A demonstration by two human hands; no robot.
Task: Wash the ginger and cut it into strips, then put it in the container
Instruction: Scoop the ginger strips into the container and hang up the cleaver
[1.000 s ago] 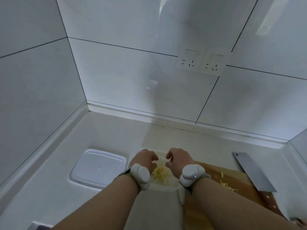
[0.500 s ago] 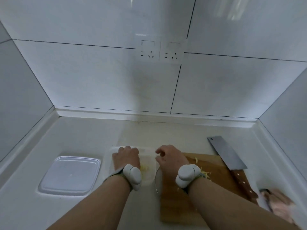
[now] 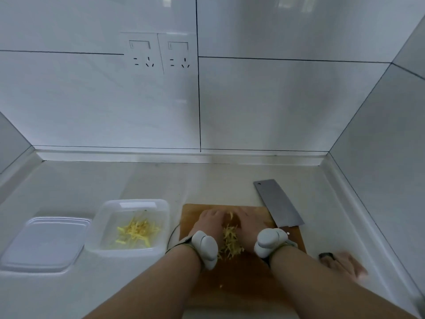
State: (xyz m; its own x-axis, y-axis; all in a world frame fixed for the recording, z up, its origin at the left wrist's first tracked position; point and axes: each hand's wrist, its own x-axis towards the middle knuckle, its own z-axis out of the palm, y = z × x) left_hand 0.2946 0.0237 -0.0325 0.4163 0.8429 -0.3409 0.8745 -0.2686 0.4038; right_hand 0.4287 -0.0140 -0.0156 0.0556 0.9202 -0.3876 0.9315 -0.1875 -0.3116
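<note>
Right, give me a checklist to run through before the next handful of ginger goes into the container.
1. Container open and beside the cutting board: ok; its lid lies apart on the left.
2. Ginger strips gathered into one pile: ok, heaped between left hand and right hand.
3. Hands actually gripping the pile: cannot tell; the fingers are hidden behind the hands.
4. Cleaver out of the way: ok, it lies flat at the board's far right corner, clear of both hands.
5. Room left in the container: ok, one thin layer of strips inside.
6. Stray strips on the board: not ok, a few lie near the front.
</note>
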